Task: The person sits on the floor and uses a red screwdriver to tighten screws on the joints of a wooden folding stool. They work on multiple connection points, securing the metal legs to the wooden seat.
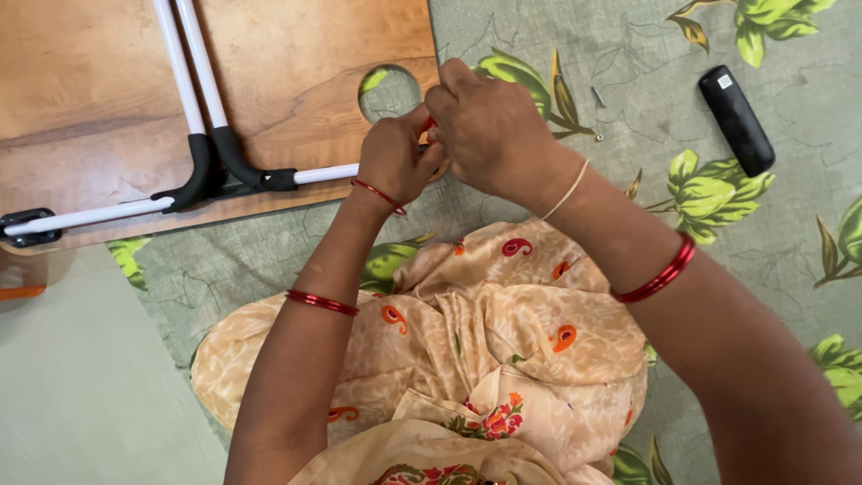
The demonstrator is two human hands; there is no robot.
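The left hand (395, 160) and the right hand (489, 126) meet at the near edge of a wooden board (296, 81), just below its round hole (390, 93). Both hands are curled and pressed together around a small red thing (429, 127); most of it is hidden, so I cannot tell what it is or which hand really grips it. A white tube (325, 172) ends at the left hand, and black brackets (215, 175) join the tubes on the board. 2 small screws (596, 97) lie on the floral sheet (790, 233), near the right hand. A black bar (736, 119) lies farther right, well apart.
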